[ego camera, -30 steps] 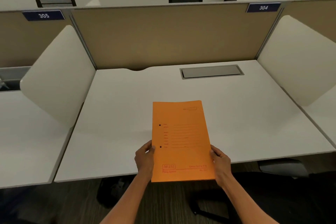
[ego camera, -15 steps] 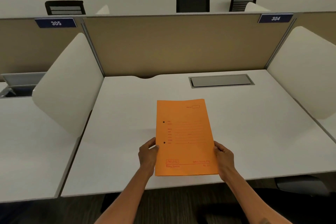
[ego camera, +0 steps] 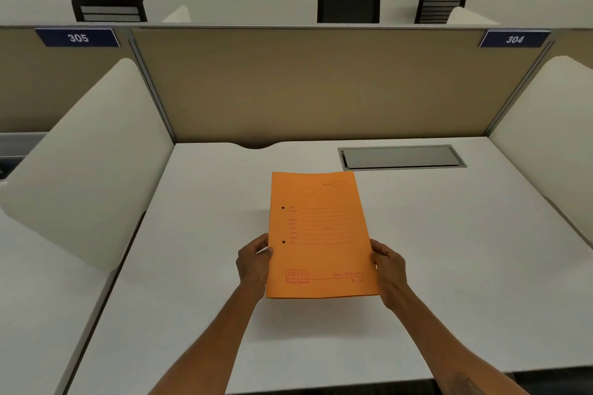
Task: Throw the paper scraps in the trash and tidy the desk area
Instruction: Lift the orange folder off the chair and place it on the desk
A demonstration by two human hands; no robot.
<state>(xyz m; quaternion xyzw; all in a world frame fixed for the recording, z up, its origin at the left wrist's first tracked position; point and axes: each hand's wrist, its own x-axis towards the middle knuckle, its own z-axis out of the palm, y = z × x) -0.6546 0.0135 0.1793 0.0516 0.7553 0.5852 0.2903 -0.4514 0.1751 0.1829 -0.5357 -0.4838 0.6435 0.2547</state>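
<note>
Desk (ego camera: 449,250) closer now; both hands (ego camera: 255,261) still hold folder (ego camera: 321,234).

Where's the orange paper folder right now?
The orange paper folder is mid-frame over the white desk, gripped by left hand and right hand.

Orange folder (ego camera: 321,234) between both hands

**Both your hands closed on the sheet's edges**

Your two bare forearms reach forward from the bottom of the view, converging slightly. Your left hand (ego camera: 255,261) pinches the left edge of the flat orange paper file cover (ego camera: 321,234), thumb on top. Your right hand (ego camera: 388,269) grips the right edge likewise, fingers curled underneath.
</note>
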